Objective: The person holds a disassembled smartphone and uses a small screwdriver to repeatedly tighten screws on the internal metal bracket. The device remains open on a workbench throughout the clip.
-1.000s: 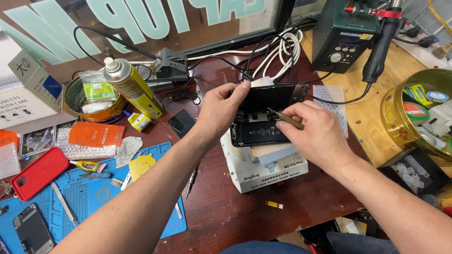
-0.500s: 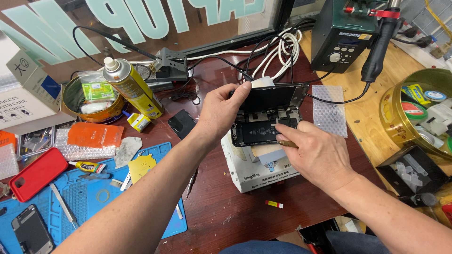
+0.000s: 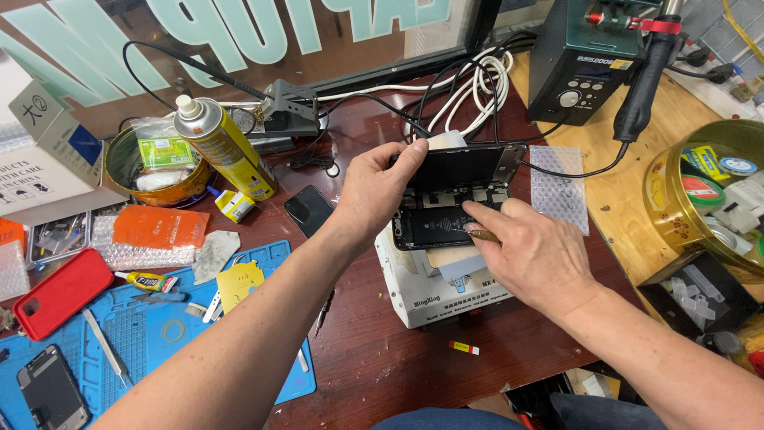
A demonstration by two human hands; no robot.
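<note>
Lying open on the white heater box (image 3: 446, 287), the opened phone (image 3: 446, 227) runs long side left to right, its lifted screen (image 3: 465, 166) tipped up toward the window. The left hand (image 3: 374, 191) still pinches the screen's edge. The right hand (image 3: 533, 255) has slid lower since before, gripping a thin brown tool (image 3: 481, 235) against the phone's insides.

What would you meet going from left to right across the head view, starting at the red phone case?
Red phone case → yellow spray can → left hand → opened phone → right hand → gold round tin.
</note>
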